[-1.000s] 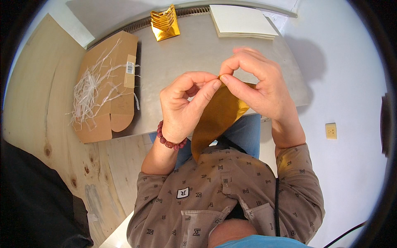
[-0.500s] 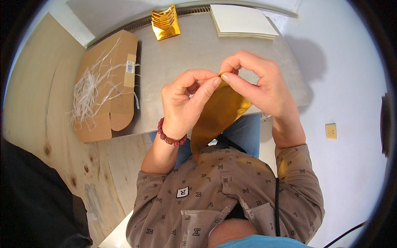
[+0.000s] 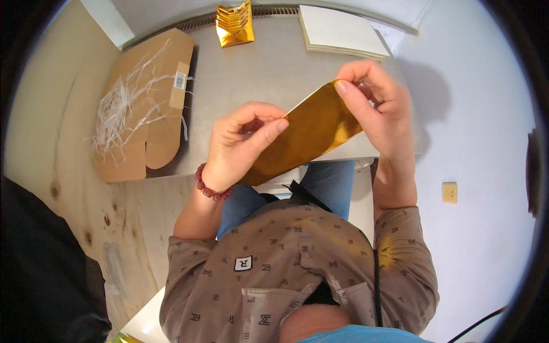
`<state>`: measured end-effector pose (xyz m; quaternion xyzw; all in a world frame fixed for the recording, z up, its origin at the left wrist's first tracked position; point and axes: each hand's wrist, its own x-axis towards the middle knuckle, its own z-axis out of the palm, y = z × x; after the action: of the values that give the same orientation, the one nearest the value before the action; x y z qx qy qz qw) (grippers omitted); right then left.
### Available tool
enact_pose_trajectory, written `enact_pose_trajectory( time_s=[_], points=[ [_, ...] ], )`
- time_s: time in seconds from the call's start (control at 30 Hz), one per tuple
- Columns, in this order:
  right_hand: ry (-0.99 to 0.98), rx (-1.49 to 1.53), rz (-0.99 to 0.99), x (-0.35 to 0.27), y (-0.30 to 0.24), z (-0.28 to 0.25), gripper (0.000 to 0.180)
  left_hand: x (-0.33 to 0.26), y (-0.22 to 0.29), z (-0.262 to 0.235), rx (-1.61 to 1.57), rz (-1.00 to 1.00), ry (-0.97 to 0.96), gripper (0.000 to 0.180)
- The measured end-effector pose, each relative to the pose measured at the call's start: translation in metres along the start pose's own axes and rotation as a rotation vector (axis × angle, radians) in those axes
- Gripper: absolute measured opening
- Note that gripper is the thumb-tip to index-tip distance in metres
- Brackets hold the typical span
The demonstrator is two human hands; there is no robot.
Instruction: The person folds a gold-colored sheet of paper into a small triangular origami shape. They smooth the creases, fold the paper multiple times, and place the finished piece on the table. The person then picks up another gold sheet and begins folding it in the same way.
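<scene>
Between my two hands hangs a shiny gold foil sheet (image 3: pixel 313 128), tilted over the table's near edge. A thin white edge shows along its top. My left hand (image 3: pixel 243 137) pinches the upper left of this edge between thumb and forefinger; a dark red bead bracelet (image 3: pixel 209 186) circles that wrist. Higher and to the right, my right hand (image 3: pixel 377 103) pinches the upper right corner with thumb and forefinger. The other fingers of both hands are curled. The sheet's lower left end is partly hidden behind my left hand and wrist.
A grey table (image 3: pixel 246 74) lies before me. At its far side stand folded gold foil pieces (image 3: pixel 235 28) and a stack of white sheets (image 3: pixel 340 31). An open cardboard box (image 3: pixel 163 114) with white paper strands (image 3: pixel 117 111) sits at the left edge. A wall is at right.
My hands have moved apart, the right one up and to the right, the left one slightly left and down. The gold sheet's top edge now stretches between them.
</scene>
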<state>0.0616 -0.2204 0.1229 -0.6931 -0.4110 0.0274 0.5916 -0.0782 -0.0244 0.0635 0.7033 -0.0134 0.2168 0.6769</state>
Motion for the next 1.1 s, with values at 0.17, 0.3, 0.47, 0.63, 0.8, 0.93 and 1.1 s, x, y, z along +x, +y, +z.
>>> enact_pose_trajectory(
  time_s=[0.17,0.3,0.47,0.63,0.8,0.93,1.1],
  points=[
    [0.042,0.027,-0.026,0.000,0.003,0.003,0.002,-0.002,0.000,-0.010,0.044,0.018,0.014,0.008],
    [0.039,0.045,-0.042,0.001,0.006,0.003,0.002,-0.002,0.002,-0.010,0.106,0.021,0.031,0.007],
    [0.038,0.045,-0.074,0.003,0.010,0.004,0.002,-0.001,0.002,-0.010,0.135,0.040,0.034,0.007],
    [0.008,0.026,-0.047,0.001,0.009,0.003,0.005,0.000,0.001,-0.011,0.182,0.037,0.041,0.008],
    [0.000,0.034,-0.062,0.003,0.011,0.003,0.006,0.004,0.002,-0.009,0.222,0.077,0.020,0.008],
    [0.008,0.059,-0.066,0.002,0.011,0.003,0.006,0.009,0.002,-0.006,0.213,0.098,0.005,0.008],
    [0.037,0.042,-0.091,0.003,0.014,0.003,0.003,0.010,0.001,-0.008,0.210,0.083,0.005,0.008]
  ],
)
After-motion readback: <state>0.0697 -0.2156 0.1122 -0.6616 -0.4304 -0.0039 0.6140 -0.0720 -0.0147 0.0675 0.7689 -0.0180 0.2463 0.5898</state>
